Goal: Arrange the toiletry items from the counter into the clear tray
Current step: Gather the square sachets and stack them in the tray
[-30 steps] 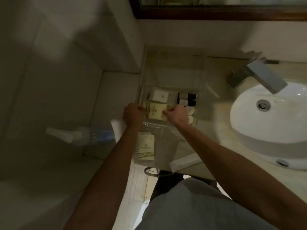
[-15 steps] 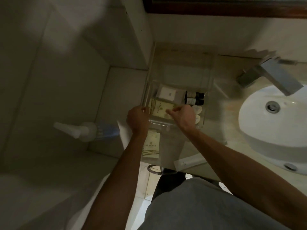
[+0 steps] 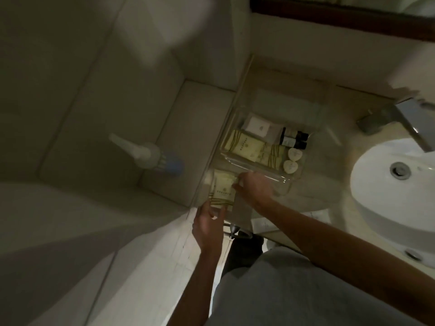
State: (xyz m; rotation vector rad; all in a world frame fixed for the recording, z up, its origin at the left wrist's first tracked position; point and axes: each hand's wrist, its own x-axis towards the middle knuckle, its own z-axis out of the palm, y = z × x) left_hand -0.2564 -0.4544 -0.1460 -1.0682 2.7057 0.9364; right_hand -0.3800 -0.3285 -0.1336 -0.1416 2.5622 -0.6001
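Observation:
The clear tray (image 3: 263,171) sits on the counter left of the sink. Inside it lie a white square packet (image 3: 256,125), two cream striped packets (image 3: 244,147), two dark small bottles (image 3: 294,140) and two round white soaps (image 3: 293,160). In front of the tray, on the counter, another cream striped packet (image 3: 222,191) lies flat. My right hand (image 3: 255,188) pinches this packet's upper right corner. My left hand (image 3: 208,225) hovers at its lower edge with fingers apart, holding nothing that I can see.
A long white sachet (image 3: 261,223) lies on the counter near its front edge. The white basin (image 3: 388,191) and metal tap (image 3: 400,118) are at the right. A blue-and-white spray bottle (image 3: 150,152) stands on the ledge to the left. A mirror frame (image 3: 341,22) runs above.
Both hands have left the packet in the tray and moved back toward me to the packet on the counter. The view has shifted left.

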